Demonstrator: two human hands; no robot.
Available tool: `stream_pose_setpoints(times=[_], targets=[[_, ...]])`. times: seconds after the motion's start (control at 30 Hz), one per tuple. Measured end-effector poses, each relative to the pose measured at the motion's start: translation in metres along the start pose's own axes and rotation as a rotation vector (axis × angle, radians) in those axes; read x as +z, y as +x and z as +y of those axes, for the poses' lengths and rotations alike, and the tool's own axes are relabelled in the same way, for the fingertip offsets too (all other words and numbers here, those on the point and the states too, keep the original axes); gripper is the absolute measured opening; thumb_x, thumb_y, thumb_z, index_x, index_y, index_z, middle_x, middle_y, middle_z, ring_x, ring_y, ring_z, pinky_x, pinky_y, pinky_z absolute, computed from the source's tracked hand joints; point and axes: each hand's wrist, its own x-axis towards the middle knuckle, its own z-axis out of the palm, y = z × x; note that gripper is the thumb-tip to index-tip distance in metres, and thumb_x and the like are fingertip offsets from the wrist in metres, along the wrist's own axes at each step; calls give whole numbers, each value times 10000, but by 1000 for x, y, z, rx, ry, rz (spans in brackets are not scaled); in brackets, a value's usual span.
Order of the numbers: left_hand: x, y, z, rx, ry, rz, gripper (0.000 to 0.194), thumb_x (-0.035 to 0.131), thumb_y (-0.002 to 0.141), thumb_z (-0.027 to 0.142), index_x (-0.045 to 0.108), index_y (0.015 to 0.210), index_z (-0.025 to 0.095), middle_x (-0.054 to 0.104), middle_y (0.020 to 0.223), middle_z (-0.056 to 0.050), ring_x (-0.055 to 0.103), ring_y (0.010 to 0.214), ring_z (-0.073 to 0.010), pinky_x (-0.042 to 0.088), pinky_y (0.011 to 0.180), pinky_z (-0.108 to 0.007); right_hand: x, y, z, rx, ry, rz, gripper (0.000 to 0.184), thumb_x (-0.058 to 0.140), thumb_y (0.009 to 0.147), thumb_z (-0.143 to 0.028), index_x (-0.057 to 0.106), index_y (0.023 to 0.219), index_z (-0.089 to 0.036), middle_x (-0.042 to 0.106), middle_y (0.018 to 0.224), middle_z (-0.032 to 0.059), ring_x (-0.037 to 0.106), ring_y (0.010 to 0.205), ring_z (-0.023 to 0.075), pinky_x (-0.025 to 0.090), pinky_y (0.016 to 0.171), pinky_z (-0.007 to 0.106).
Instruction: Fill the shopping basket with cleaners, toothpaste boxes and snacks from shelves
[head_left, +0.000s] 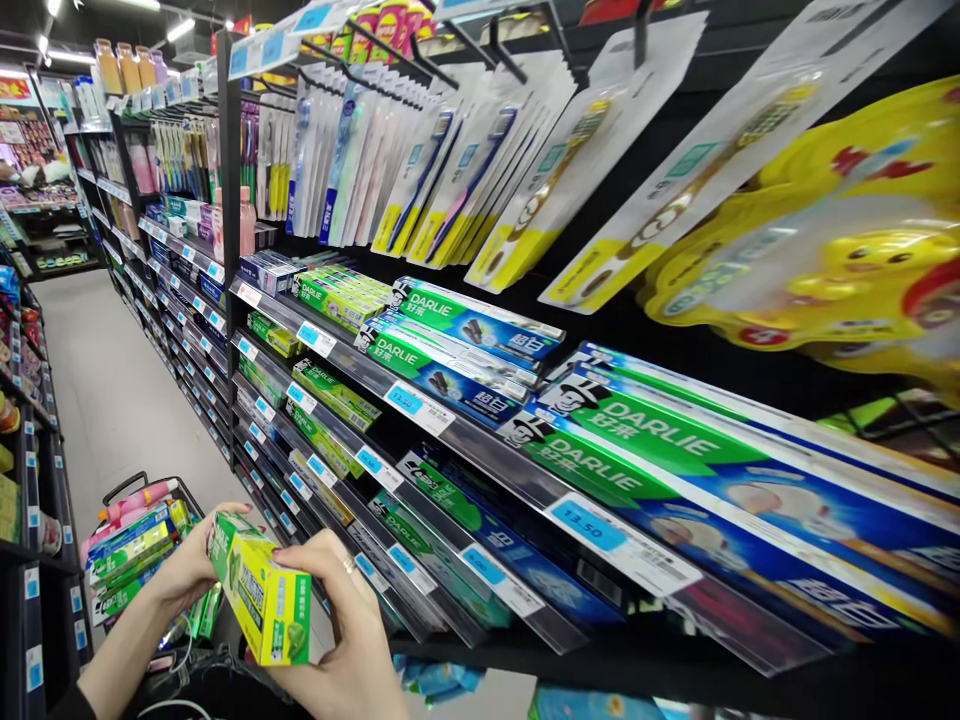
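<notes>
A yellow and green toothpaste box (pixel 259 590) is held between my two hands, low in the head view and left of the shelves. My left hand (pixel 191 560) grips its far end, with the fingers partly hidden behind the box. My right hand (pixel 341 610) closes around the near end, thumb along the upper edge. Just beyond my left hand stands a basket (pixel 129 478) piled with boxed goods and a pink item. Boxes of Darlie toothpaste (pixel 600 430) lie stacked on the shelf to the right.
Packaged toothbrushes (pixel 450 170) hang on hooks above the toothpaste. Clear shelf fronts with price tags (pixel 585 525) jut out beside my right hand. At the right hang yellow chick-shaped packs (pixel 847 260). An aisle floor (pixel 127 350) runs off to the left, with another shelf (pixel 34 480) along it.
</notes>
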Motion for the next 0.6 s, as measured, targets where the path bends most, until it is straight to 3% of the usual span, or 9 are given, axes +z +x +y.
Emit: stream_pose_setpoints(times=[0.27, 0.4, 0.5, 0.6], targets=[[5, -1, 0, -7, -16, -22, 713, 842, 459, -26, 596, 1076, 233, 714, 913, -16, 702, 818, -197, 560, 719, -264, 3, -6, 2, 40, 13, -17, 634, 822, 537, -79, 581, 1071, -320, 522, 859, -34, 539, 741, 144, 421, 647, 229], [2, -5, 5, 54, -12, 15, 752, 825, 421, -33, 608, 1100, 206, 687, 783, 14, 673, 705, -153, 539, 643, -202, -10, -8, 9, 119, 76, 5, 544, 836, 582, -158, 606, 1049, -316, 527, 901, -12, 552, 796, 165, 440, 694, 247], [5, -15, 19, 138, -8, 7, 734, 840, 448, 56, 613, 1125, 227, 655, 761, 26, 636, 584, -141, 517, 508, -201, -33, -13, 32, 196, 189, 72, 462, 834, 622, -295, 623, 1033, -302, 538, 970, 20, 565, 850, 190, 465, 698, 259], [16, -29, 34, 277, 138, 48, 636, 863, 472, 111, 655, 1057, 250, 653, 871, 6, 648, 657, -157, 541, 537, -219, -56, -20, 68, 231, 269, 127, 474, 831, 610, -413, 642, 1023, -281, 564, 1003, 49, 578, 877, 213, 487, 706, 277]])
